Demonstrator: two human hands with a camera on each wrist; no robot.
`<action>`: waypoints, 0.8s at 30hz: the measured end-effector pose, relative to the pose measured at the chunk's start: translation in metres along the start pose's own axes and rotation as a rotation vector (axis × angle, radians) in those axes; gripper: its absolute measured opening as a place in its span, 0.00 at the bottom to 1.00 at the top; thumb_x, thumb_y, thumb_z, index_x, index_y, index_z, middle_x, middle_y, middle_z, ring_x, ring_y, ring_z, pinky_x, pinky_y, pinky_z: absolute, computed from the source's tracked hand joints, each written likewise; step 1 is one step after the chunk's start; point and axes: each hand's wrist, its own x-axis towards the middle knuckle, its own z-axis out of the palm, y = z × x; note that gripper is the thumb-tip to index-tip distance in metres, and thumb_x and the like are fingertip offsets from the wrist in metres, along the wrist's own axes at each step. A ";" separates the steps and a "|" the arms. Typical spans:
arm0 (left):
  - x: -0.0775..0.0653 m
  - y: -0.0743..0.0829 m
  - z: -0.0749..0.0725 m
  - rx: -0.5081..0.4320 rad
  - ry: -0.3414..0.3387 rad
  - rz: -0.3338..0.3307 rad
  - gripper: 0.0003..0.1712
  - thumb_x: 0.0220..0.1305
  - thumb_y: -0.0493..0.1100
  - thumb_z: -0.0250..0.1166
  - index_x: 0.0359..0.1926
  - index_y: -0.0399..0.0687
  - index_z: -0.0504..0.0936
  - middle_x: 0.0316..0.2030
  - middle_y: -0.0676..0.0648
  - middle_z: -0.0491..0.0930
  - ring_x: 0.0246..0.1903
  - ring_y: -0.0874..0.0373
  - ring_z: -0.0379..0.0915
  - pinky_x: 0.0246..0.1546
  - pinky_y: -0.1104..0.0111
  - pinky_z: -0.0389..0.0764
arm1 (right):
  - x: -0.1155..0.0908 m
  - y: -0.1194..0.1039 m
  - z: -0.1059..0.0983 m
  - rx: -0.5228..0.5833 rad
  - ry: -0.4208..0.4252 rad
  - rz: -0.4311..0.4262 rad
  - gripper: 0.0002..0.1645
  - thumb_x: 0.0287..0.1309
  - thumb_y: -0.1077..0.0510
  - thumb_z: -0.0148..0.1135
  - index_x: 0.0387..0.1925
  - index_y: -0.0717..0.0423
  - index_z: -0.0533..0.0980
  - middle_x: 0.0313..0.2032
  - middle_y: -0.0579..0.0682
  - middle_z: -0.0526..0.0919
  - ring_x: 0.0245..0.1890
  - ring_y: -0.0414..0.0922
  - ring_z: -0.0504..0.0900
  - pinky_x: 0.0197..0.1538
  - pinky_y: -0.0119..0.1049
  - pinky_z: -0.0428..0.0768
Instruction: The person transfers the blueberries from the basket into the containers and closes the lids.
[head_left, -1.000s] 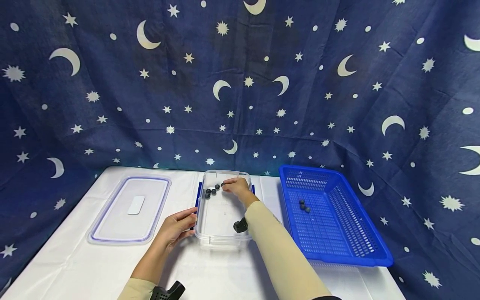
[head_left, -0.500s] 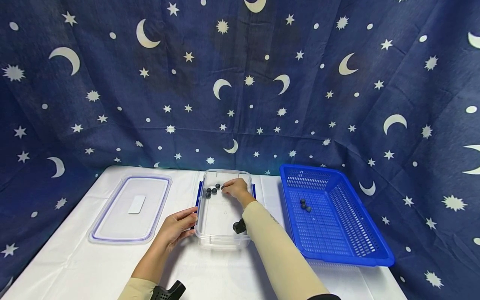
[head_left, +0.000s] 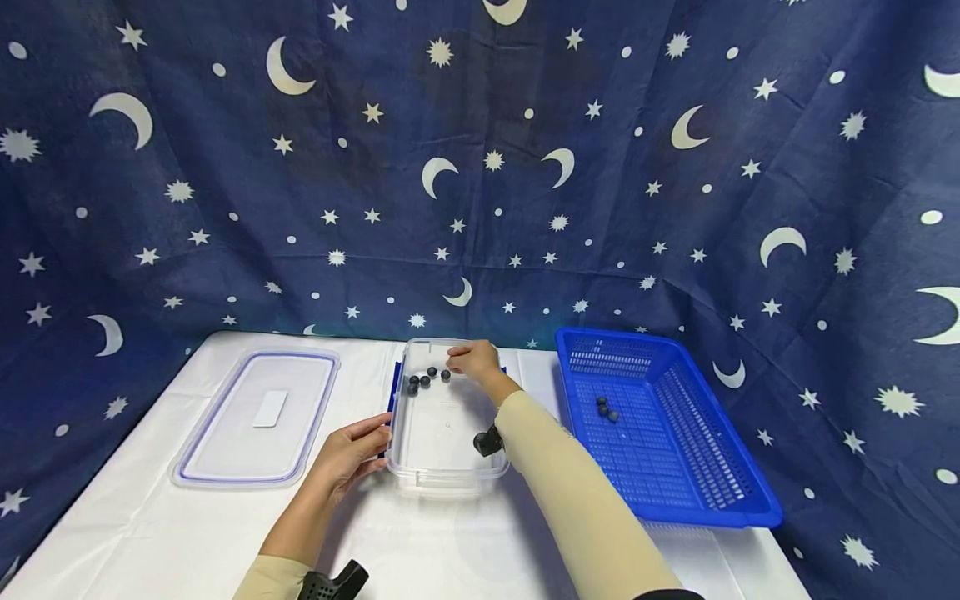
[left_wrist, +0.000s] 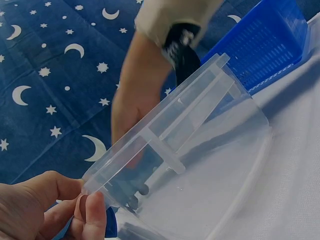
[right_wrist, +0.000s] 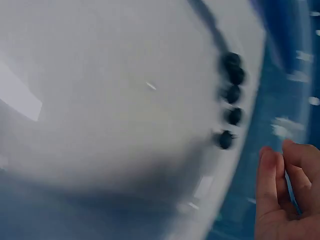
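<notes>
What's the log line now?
Left hand: holding box side | right hand: box's far end, holding nothing visible | box: five dark balls | basket: three dark balls | lid: off, on table

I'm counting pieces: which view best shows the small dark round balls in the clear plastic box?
The right wrist view: all five balls appear largest there, countable though blurred. The head view also shows five, but tiny; the left wrist view shows fewer, dimly, through the box.

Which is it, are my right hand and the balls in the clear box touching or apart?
Apart: the right wrist view shows a gap between the right hand and the nearest ball.
</notes>
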 end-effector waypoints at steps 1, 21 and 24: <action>0.000 0.000 0.000 0.003 -0.001 0.000 0.29 0.67 0.38 0.63 0.66 0.33 0.70 0.42 0.49 0.83 0.37 0.65 0.78 0.32 0.76 0.86 | 0.000 -0.005 -0.007 0.008 -0.004 -0.017 0.13 0.54 0.67 0.69 0.43 0.65 0.85 0.38 0.58 0.88 0.33 0.45 0.88 0.41 0.35 0.88; 0.001 0.001 0.001 0.021 -0.005 -0.019 0.30 0.66 0.39 0.64 0.67 0.34 0.70 0.39 0.53 0.82 0.36 0.66 0.78 0.31 0.77 0.85 | -0.030 0.061 -0.225 -0.127 0.163 -0.010 0.21 0.61 0.60 0.66 0.52 0.68 0.80 0.41 0.56 0.87 0.31 0.34 0.83 0.43 0.31 0.86; 0.000 0.003 0.001 0.026 -0.009 -0.013 0.30 0.67 0.39 0.64 0.67 0.34 0.69 0.41 0.52 0.82 0.36 0.67 0.78 0.32 0.78 0.85 | -0.037 0.082 -0.235 -0.135 0.162 0.012 0.22 0.61 0.60 0.66 0.53 0.71 0.79 0.43 0.58 0.87 0.30 0.32 0.82 0.42 0.29 0.86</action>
